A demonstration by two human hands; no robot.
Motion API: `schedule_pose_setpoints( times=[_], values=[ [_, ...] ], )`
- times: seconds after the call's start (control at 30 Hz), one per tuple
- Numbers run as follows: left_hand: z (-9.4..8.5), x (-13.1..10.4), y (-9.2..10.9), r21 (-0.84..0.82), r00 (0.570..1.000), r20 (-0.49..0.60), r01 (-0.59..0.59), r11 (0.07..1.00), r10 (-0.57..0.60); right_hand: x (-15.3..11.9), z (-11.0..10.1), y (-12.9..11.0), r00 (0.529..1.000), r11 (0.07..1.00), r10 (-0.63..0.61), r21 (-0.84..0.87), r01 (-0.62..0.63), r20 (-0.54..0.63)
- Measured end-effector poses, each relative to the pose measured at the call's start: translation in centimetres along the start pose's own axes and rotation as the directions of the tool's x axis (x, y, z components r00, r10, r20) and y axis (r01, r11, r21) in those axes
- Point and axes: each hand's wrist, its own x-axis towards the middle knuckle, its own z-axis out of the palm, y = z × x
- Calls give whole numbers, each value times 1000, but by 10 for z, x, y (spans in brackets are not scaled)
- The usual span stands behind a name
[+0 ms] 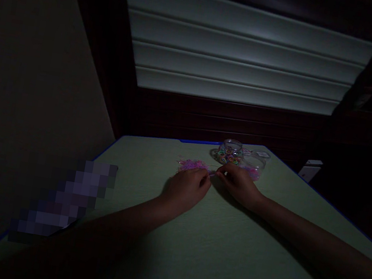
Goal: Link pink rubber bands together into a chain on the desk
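Observation:
My left hand point(188, 188) is closed beside a pile of small pink and purple pieces point(193, 164), its fingertips turned toward the middle. Close to its right, my right hand point(239, 184) pinches with thumb and forefinger. A thin, pale pinkish strand point(212, 173) spans the short gap between both sets of fingertips. Dim light hides its exact kind. Just behind my right hand stands an open clear jar point(232, 143) of small multicoloured rings. Next to it is a clear tub point(255, 162) with pink pieces inside, partly covered by that hand.
The pale green table point(210, 248) has a blue edge. A clear lid-like piece point(262, 155) lies at the back right. On the left is a blurred-out long object point(67, 200) near the wall. A slatted panel point(242, 58) rises behind the table.

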Motion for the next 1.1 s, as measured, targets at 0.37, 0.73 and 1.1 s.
schedule_pose_setpoints(
  times=[0.37, 0.73, 1.1],
  values=[
    [3, 0, -1, 18, 999, 27, -38, 999, 38, 1, -27, -11, 932, 810, -216, -480, 338, 291],
    [-1, -1, 0, -5, 997, 55, -50, 999, 50, 12, -74, 6, 999, 664, -10, -747, 39, 43],
    [-1, -1, 0, 19, 998, 49, -49, 999, 48, 12, -84, 17, 995, 650, 92, -754, -89, -37]
  ],
)
